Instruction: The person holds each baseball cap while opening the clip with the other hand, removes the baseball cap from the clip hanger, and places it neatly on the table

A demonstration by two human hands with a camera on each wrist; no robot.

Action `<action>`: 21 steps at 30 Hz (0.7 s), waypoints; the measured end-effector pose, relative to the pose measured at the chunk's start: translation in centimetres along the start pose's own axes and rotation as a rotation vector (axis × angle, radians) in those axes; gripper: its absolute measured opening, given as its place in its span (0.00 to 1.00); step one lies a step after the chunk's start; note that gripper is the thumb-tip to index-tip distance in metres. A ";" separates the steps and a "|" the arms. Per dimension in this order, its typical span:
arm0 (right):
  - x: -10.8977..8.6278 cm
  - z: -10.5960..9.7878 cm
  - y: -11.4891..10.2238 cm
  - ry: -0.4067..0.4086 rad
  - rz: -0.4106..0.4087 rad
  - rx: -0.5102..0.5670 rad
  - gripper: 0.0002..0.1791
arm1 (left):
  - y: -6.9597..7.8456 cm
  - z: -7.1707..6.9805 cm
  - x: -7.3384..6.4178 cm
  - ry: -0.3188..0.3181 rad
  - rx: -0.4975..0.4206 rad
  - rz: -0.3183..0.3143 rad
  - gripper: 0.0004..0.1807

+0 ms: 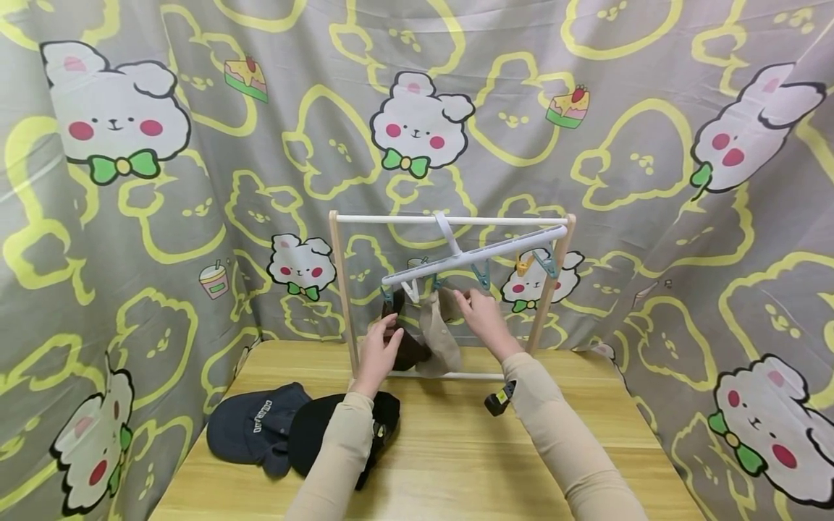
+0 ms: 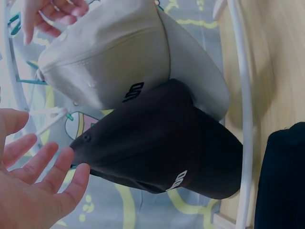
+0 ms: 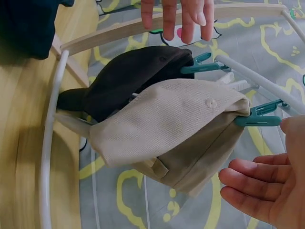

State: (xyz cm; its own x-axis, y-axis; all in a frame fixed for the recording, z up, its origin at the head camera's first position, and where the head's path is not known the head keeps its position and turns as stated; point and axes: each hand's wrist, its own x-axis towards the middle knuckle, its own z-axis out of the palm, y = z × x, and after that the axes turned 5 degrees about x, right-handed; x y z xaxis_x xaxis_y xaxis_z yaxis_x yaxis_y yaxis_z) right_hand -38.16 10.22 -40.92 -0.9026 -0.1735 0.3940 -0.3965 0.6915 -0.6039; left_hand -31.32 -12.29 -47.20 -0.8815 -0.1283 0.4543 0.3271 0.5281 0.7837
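Note:
A beige baseball cap (image 1: pixel 440 343) and a dark brown cap (image 1: pixel 410 350) hang from a white clip hanger (image 1: pixel 478 255), which tilts down on the left. In the right wrist view, one teal clip (image 3: pixel 262 119) grips the beige cap's edge and another teal clip (image 3: pixel 205 66) the brown cap's. My right hand (image 1: pixel 485 320) is beside the beige cap, fingers loosely extended, the thumb tip at or very near its clip; contact is unclear. Beside the brown cap, my left hand (image 1: pixel 379 353) has spread, relaxed fingers and holds nothing.
The hanger hooks over a white-barred rack with wooden posts (image 1: pixel 339 289). A navy cap (image 1: pixel 250 427) and a black cap (image 1: pixel 319 434) lie at the table's left. More clips, including a yellow one (image 1: pixel 523 265), hang on the right. Patterned curtain (image 1: pixel 417 43) surrounds the wooden table (image 1: pixel 456 449).

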 end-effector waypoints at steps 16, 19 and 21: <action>0.3 1.0 -0.7 0.008 -0.003 0.065 0.26 | 0.5 1.4 -0.5 -0.046 -0.031 -0.011 0.22; 0.4 1.2 -0.8 0.002 0.007 0.065 0.26 | 0.6 1.8 -0.4 -0.050 -0.028 -0.017 0.23; 0.5 1.3 -0.9 -0.003 0.017 0.071 0.27 | 0.5 2.2 -0.3 -0.053 -0.022 -0.023 0.23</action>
State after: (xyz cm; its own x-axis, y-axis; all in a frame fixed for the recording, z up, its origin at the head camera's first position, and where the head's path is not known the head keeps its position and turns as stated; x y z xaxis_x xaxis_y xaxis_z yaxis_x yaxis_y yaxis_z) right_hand -38.47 8.58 -41.13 -0.9098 -0.1643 0.3812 -0.3919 0.6427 -0.6583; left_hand -31.61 -10.16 -47.83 -0.9056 -0.0951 0.4133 0.3134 0.5067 0.8032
